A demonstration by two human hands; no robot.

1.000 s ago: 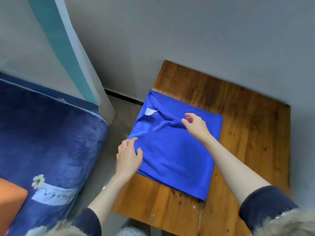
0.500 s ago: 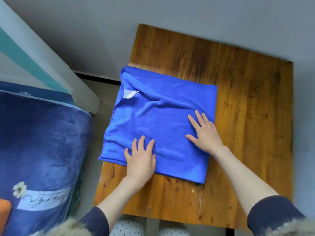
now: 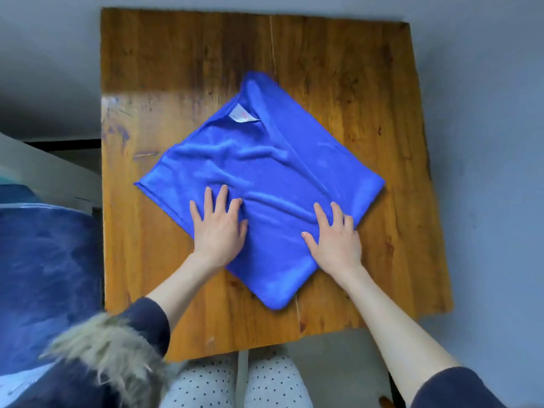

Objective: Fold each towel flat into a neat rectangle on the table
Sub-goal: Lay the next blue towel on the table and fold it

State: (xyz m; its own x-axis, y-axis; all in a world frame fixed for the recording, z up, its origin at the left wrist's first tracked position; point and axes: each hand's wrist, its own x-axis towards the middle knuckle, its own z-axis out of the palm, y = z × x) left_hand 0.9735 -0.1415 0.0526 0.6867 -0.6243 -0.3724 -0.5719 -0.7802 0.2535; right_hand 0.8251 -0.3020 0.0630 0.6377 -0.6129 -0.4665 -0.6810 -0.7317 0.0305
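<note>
Fingers [image 3: 216, 198] of both hands lie straight and spread, pressing flat on the towel [image 3: 265, 184] and grasping nothing; left hand [image 3: 219, 229] sits on its near-left edge, right hand [image 3: 335, 240] on its near-right edge, about equally near; the towel lies mid-tabletop [image 3: 147, 69] as a diamond, one corner toward the person, label [image 3: 243, 115] at the far corner, creases running across ahead of the fingers; half a second ago it lay squarer at the tabletop's left edge, overhanging; a bed [image 3: 44, 260] stands to the left.
</note>
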